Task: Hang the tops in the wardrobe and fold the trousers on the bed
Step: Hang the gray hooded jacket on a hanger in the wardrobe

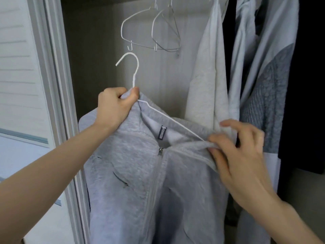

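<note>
Home bedroom; wardrobe of hung clothes

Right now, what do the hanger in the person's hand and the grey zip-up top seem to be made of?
The hanger looks like thin wire with a smooth white coating, since it is slender and evenly bent. The grey zip-up top appears to be soft fleece or brushed knit, going by its matt, fuzzy surface; the exact fibre cannot be told.

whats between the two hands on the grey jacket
In the head view, the white hanger's sloping wire arm and the grey jacket's open collar with its label span from the left hand to the right hand.
</note>
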Motion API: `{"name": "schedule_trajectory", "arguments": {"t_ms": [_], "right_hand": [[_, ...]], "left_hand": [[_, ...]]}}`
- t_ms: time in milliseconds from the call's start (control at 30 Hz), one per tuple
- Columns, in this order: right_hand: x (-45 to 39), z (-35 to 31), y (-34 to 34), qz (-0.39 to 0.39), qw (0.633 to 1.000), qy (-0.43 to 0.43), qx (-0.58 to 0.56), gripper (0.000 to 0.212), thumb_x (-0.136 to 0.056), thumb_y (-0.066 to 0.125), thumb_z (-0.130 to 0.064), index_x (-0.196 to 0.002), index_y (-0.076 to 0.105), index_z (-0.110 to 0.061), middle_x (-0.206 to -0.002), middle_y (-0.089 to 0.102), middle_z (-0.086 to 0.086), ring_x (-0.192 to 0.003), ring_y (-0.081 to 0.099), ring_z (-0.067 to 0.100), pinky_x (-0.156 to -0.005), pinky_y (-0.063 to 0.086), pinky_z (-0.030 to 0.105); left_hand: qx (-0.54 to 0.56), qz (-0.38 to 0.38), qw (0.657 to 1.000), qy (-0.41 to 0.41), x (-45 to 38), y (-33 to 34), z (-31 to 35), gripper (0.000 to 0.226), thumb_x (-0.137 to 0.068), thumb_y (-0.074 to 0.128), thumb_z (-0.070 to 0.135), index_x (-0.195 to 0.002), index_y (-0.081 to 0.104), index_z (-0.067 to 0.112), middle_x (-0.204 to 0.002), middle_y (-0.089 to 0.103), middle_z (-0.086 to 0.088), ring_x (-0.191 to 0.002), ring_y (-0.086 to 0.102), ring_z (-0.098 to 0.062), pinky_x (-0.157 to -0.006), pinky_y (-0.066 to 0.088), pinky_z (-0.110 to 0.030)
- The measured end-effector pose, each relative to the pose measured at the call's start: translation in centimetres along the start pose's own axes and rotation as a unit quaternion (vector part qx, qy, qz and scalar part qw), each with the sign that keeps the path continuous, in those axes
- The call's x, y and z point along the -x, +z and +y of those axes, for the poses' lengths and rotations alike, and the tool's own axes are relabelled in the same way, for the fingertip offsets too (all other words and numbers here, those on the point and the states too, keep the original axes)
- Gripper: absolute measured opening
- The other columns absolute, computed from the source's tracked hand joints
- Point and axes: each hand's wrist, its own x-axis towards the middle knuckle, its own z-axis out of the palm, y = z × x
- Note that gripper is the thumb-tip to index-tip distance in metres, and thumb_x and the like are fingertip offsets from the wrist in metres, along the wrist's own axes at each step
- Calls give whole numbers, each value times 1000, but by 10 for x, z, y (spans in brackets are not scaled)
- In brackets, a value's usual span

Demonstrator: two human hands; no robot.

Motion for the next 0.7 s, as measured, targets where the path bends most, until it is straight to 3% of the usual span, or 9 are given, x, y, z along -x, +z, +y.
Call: {"name": "schedule_trajectory", "arguments": {"t_ms": [100, 233, 300, 400, 467, 533, 600, 667, 700], "right_hand": [[-20, -15, 0, -69, 990, 76, -98, 17, -96, 34, -40, -108, 45, -40, -132, 35, -6, -109, 46, 18, -87, 42, 33], [-41, -28, 14, -149, 965, 113, -181, 13, -101, 31, -37, -97, 44, -37, -89, 55, -15, -79, 55, 6, -76, 44, 33], [-44, -29, 20, -132, 954, 119, -241, 15, -101, 36, -31, -92, 47, -31, -77, 60, -12, -72, 58, 4, -66, 44, 22], [-47, -23, 20, -68, 934, 137, -323, 13, -99, 45, -19, -92, 54, -25, -80, 62, -12, -76, 59, 2, -72, 45, 17], [-48, -19, 16, -16, 920, 163, -357, 12, -95, 53, -11, -93, 55, -22, -73, 60, -9, -67, 55, -1, -67, 42, 14], [-48, -16, 10, -7, 905, 178, -388, 24, -88, 61, -4, -99, 50, -23, -61, 54, -8, -54, 47, 2, -55, 39, 15], [-46, -15, 5, -55, 908, 124, -397, 41, -82, 67, -1, -107, 45, -23, -73, 60, -16, -64, 54, 1, -61, 40, 13], [-47, -11, 2, -120, 911, 96, -383, 51, -78, 74, -22, -118, 43, -30, -112, 61, -17, -102, 58, 1, -84, 44, 17], [-49, -8, 0, -147, 912, 115, -366, 54, -78, 75, -39, -121, 43, -35, -122, 57, -17, -110, 54, -1, -90, 44, 18]], "left_hand": [[-14, -8, 999, 43, 13, 9, 17, 60, -87, 53, 48, -52, 30, 5, -53, 31, -21, -52, 27, -18, -53, 32, -38], [-51, -37, 990, 130, 29, 21, 43, 59, -89, 50, 52, -54, 24, 13, -49, 26, -9, -56, 27, -30, -60, 34, -37], [-32, -81, 988, 128, 30, 20, 42, 59, -88, 46, 57, -55, 28, 12, -51, 27, -6, -57, 29, -26, -57, 30, -33], [-12, -160, 981, 112, 27, 3, 13, 60, -86, 44, 64, -58, 43, 11, -53, 40, -4, -55, 39, -24, -57, 38, -35], [-20, -176, 980, 86, 24, -14, -14, 60, -83, 48, 66, -66, 57, 9, -58, 53, -7, -58, 51, -26, -60, 46, -37], [-10, -162, 986, 40, 23, -29, -32, 65, -79, 50, 67, -68, 59, 4, -60, 53, -12, -56, 46, -18, -58, 42, -29], [-7, -127, 992, 2, 22, -36, -40, 66, -79, 55, 64, -65, 55, 0, -59, 49, -17, -55, 38, -12, -52, 33, -26], [-5, -86, 996, -27, 23, -39, -44, 56, -85, 65, 50, -64, 56, -2, -60, 52, -20, -55, 40, -14, -51, 33, -28], [-5, -70, 997, -35, 23, -40, -45, 50, -88, 65, 42, -66, 58, -2, -63, 55, -22, -56, 42, -16, -51, 35, -30]]}}
